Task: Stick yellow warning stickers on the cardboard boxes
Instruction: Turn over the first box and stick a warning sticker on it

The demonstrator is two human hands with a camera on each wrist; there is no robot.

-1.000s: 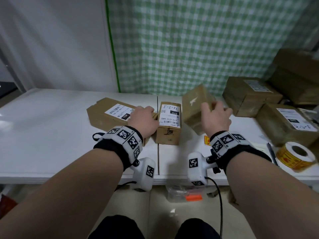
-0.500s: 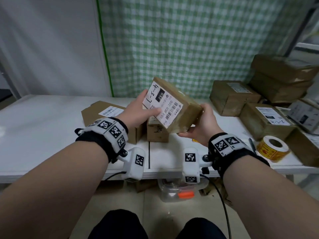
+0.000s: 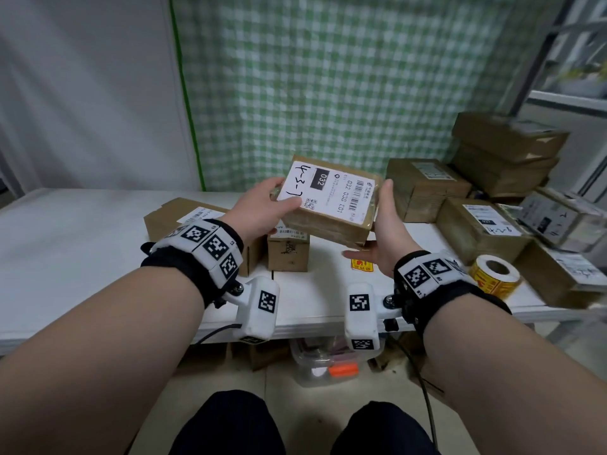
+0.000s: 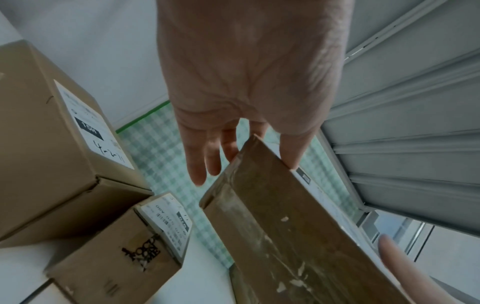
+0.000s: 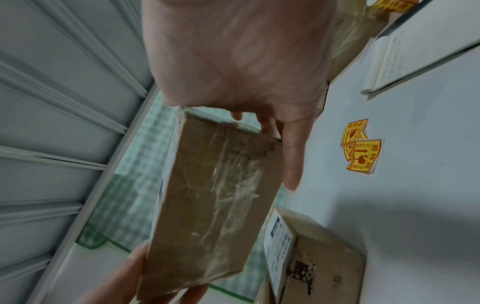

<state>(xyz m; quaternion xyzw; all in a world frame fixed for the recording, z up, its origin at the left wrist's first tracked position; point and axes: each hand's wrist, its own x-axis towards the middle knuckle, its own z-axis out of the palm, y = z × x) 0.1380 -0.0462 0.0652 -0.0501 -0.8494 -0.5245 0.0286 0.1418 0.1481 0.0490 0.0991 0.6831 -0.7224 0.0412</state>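
I hold a taped cardboard box (image 3: 331, 221) in the air above the white table (image 3: 82, 257), its white label marked "4-3-7" and "032" facing up. My left hand (image 3: 259, 211) grips its left end, thumb on the label and fingers behind. My right hand (image 3: 386, 231) grips the right end, thumb along the side and fingers underneath. The wrist views show the box's taped underside (image 4: 285, 236) (image 5: 213, 195) below each hand (image 4: 246, 82) (image 5: 233, 51). Two loose yellow warning stickers (image 3: 361, 266) (image 5: 361, 148) lie on the table under the box. A roll of yellow stickers (image 3: 496, 274) stands at the right.
A flat box (image 3: 170, 215) and a small upright box (image 3: 288, 256) sit on the table just left of and under the held box. Several more labelled boxes (image 3: 479, 228) are stacked at the right. A green checked curtain (image 3: 328, 77) hangs behind. A plastic tub (image 3: 325, 362) sits under the table.
My right hand lifted the box off the table and turned its label up. My left hand left the flat box and took the box's left end. The box now lies flatter.
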